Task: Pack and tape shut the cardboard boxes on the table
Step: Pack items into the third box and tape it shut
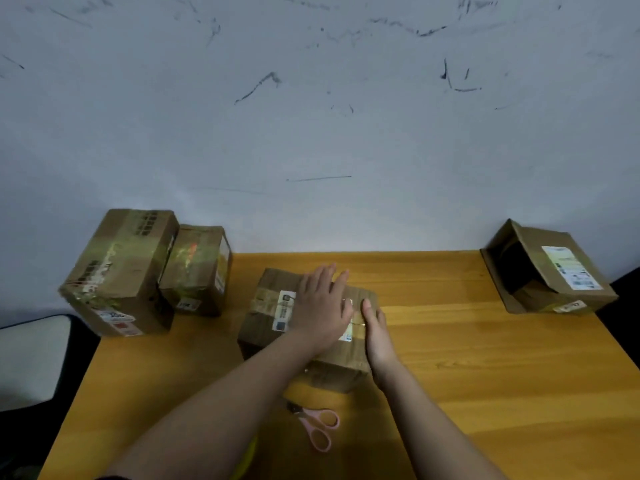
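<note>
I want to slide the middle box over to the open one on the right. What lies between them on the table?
Nothing: the head view shows only bare table between the middle box and the open box.

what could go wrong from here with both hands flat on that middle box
1. The pink scissors lie right under the forearms, so pulling an arm back may knock them.
2. The left hand and right hand press the middle box; the tape under them may crease.
3. The open box sits at the table's far right corner and could get bumped off.
</note>
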The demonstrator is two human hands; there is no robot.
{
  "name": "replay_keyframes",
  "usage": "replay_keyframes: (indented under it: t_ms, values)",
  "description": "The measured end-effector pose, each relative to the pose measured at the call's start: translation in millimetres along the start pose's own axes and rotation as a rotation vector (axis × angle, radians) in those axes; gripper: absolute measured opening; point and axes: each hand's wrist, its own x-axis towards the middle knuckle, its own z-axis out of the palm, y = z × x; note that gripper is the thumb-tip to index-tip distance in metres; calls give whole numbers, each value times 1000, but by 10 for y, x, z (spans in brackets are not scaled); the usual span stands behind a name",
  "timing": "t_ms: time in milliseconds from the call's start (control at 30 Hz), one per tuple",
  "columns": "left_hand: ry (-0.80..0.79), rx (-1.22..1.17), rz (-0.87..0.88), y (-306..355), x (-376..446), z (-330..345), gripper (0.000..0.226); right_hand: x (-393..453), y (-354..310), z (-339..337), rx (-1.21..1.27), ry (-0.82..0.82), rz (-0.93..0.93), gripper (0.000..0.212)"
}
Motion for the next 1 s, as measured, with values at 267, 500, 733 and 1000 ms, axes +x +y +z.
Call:
replay_keyframes:
  t_ms: [267, 500, 733, 1000]
  values:
    - [-78, 145, -91, 48, 164, 141, 63, 73, 34, -53, -679, 156, -200, 57]
    - [-99, 228, -341, -477, 185, -84, 70, 112, -59, -15, -1059, 250, -453, 51]
    - [-59, 226, -463, -255, 61, -71, 60, 295, -213, 513, -1545, 224, -589, 53]
    - [-45, -10, -321, -774, -29, -159, 59, 435, -327, 82, -1228, 106, -506, 67]
